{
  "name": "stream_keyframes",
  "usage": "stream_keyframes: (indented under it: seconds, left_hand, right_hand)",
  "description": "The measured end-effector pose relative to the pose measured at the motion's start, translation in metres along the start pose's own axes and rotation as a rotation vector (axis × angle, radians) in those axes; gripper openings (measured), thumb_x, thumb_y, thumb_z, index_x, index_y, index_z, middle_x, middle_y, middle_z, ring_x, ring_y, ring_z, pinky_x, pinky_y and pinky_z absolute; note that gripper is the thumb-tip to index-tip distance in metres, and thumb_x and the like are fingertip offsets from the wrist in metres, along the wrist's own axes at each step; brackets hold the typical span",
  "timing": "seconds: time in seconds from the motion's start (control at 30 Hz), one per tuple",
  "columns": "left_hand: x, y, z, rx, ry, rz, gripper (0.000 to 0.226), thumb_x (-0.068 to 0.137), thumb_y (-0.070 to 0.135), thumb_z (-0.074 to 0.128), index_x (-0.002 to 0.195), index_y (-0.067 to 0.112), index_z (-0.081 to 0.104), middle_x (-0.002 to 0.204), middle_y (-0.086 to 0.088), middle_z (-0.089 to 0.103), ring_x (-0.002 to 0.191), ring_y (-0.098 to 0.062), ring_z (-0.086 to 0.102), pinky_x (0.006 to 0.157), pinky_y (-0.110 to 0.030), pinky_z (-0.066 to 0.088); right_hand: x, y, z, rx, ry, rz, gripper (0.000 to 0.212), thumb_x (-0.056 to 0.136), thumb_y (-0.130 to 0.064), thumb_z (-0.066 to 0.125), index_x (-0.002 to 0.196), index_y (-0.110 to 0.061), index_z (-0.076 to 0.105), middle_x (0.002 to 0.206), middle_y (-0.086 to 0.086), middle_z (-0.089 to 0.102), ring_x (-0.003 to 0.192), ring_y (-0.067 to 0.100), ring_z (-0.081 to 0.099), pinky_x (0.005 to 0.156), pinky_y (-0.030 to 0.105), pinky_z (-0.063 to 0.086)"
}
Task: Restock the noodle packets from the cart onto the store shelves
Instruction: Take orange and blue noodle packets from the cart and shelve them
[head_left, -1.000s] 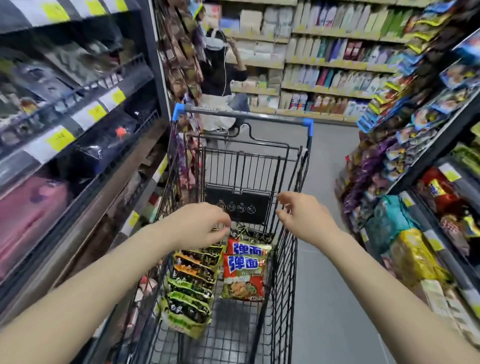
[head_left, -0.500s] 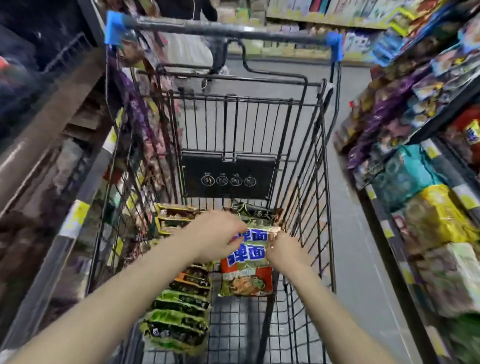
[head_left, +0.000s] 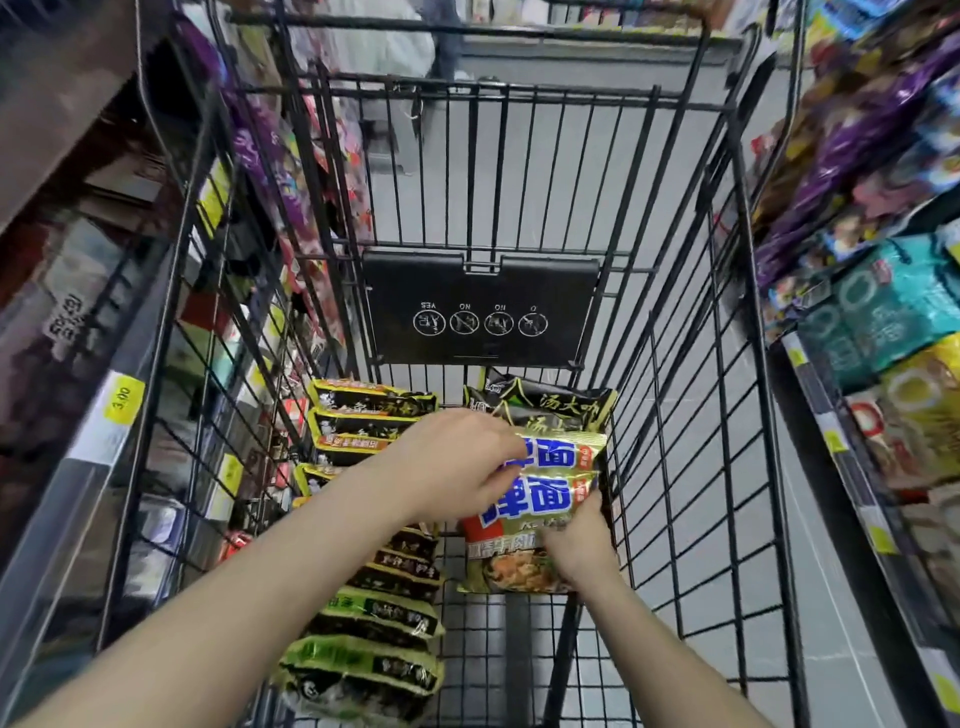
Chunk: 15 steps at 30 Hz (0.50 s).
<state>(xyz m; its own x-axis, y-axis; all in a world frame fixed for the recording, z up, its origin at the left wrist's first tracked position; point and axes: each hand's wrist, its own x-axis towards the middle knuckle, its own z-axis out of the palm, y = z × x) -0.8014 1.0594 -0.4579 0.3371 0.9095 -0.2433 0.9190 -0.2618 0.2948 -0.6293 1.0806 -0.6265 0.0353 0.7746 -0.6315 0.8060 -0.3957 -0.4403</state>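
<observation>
Both my hands are down inside the black wire cart. My left hand pinches the top left of the gold and red noodle packets with blue characters, which stand stacked at the cart's right side. My right hand grips the same packets from their lower right edge. A row of green and black noodle packets fills the cart's left side, partly hidden under my left forearm. A dark packet stands behind the gold ones.
Store shelves with price tags run along the left, close to the cart. Shelves packed with snack bags line the right. Grey aisle floor shows through the cart's wires. A person stands blurred beyond the cart's far end.
My hands went from hovering above the cart down into it and took hold of the gold and red packets. The view has dipped and moved closer to the cart.
</observation>
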Motion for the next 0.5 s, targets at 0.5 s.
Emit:
stream_keyframes:
  seconds: [0.5]
  left_hand:
    - [0.000,-0.004,0.012,-0.080,0.023,-0.060,0.031,0.095,0.032,0.040,0.118,0.022,0.059,0.117,0.005,0.062,0.106,-0.011,0.056,0.092,-0.031,0.048]
  right_hand:
    - [-0.009,0.002,0.001,-0.148,0.145,-0.034,0.040,0.078,-0.036,0.072,0.110,-0.017,0.059,0.107,0.001,0.062,0.086,0.019,0.064,0.066,0.028,0.050]
